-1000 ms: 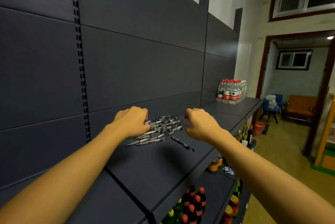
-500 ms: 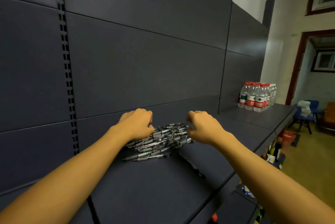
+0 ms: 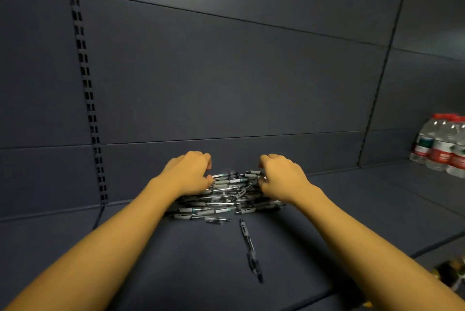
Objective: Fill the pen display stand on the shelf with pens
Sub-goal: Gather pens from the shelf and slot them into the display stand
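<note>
A heap of grey-and-clear pens (image 3: 226, 197) lies on the dark shelf (image 3: 176, 260) close to the back panel. My left hand (image 3: 188, 172) sits on the heap's left side with its fingers curled into the pens. On the right side, my right hand (image 3: 281, 176) does the same, fingers curled around pens at that edge. One black pen (image 3: 250, 247) lies alone on the shelf in front of the heap, pointing toward me. No pen display stand is in view.
A shrink-wrapped pack of water bottles (image 3: 442, 149) with red caps stands on the shelf at the far right. A slotted upright (image 3: 85, 89) runs down the back panel at the left. Goods on a lower shelf (image 3: 450, 275) show at the bottom right.
The view has swung left and closer to the shelf, so the doorway and room are out of sight. Both hands have closed in on the pen heap from either side.
</note>
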`<state>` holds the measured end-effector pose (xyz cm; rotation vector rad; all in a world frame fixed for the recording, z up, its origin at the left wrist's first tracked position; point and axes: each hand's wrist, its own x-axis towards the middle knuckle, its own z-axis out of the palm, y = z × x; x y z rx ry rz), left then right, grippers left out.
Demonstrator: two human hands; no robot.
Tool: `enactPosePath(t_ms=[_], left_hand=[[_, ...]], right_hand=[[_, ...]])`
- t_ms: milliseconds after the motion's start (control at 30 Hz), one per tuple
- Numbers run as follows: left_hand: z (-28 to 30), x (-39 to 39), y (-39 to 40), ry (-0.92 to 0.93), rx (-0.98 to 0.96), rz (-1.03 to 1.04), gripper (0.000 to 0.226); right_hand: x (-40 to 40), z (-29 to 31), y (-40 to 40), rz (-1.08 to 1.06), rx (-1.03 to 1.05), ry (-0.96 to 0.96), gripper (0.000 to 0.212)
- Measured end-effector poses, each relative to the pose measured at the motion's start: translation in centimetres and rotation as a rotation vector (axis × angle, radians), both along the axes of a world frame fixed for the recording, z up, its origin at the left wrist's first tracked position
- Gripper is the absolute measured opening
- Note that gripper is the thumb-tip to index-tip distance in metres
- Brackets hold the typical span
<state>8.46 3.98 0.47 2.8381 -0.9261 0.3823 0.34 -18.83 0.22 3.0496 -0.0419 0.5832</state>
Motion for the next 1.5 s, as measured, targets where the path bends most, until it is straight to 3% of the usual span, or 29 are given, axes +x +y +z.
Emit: enactPosePath(t_ms=[200, 400, 700, 833, 967, 1200, 1500], left_hand=[[-0.9, -0.4, 0.1, -0.026, 0.013, 0.049, 0.028], [-1.2, -0.3, -0.5, -0.106, 0.049, -0.005, 0.036], [-2.2, 1.1, -0.5, 0.275, 0.423, -0.05, 0.113], [-2.8, 1.2, -0.7, 0.3, 0.445, -0.047, 0.123], [-3.8, 1.2, -1.3, 0.201, 0.386, -0.065, 0.115], [-4.6, 1.7, -1.8, 0.119, 0.166, -0.07, 0.064], [-4.5, 1.1, -2.8, 0.144, 0.206, 0.001, 0.039]], right_hand=[[2.0, -0.8, 0.3, 0.104, 0.031, -0.07, 0.032], [3.6, -3.4, 1.5, 0.15, 0.028, -0.18, 0.024], [4.2, -5.4, 1.0, 0.181, -0.005, -0.276, 0.008], [4.4, -5.7, 0.8, 0.179, 0.013, -0.253, 0.009], [4.5, -5.7, 0.8, 0.176, 0.048, -0.242, 0.012], [4.5, -6.0, 0.9, 0.198, 0.105, -0.226, 0.016], [4.1, -6.1, 0.7, 0.18, 0.151, -0.236, 0.019]])
